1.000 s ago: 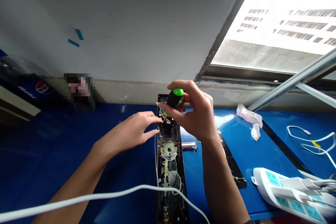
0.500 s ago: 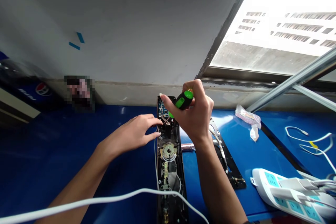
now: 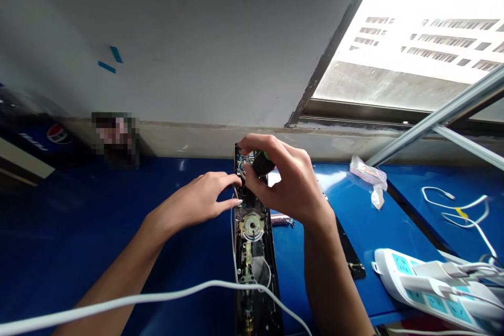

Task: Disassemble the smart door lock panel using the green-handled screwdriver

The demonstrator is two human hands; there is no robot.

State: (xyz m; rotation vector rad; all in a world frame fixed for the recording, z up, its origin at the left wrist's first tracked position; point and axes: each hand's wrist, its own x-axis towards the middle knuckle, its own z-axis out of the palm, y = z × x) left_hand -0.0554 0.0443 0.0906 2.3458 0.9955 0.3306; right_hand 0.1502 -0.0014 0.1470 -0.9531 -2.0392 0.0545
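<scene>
On the blue table stands a long, narrow black housing point(image 3: 271, 265), open on top, which looks like an electronic door lock. It shows a small circuit board point(image 3: 243, 159) at the far end, a round metal part point(image 3: 252, 227) and thin wires. My right hand point(image 3: 293, 181) is closed around a black and green screwdriver point(image 3: 263, 165) over the board end; its tip is hidden by the fingers. At the left edge of the housing, my left hand point(image 3: 200, 193) grips with thumb and fingertips, just below the board.
Right of the housing lie a black panel point(image 3: 352, 257) and a reddish-brown strip point(image 3: 282, 220), partly behind my right arm. A white power strip point(image 3: 397, 273) with plugs sits at the right. A white cable point(image 3: 173, 294) crosses the foreground. Wall and window frame point(image 3: 354, 110) bound the back.
My right hand has rolled over and shifted its grip, so the screwdriver handle now shows less and sits lower left. My left hand has hardly moved. The view has shifted slightly.
</scene>
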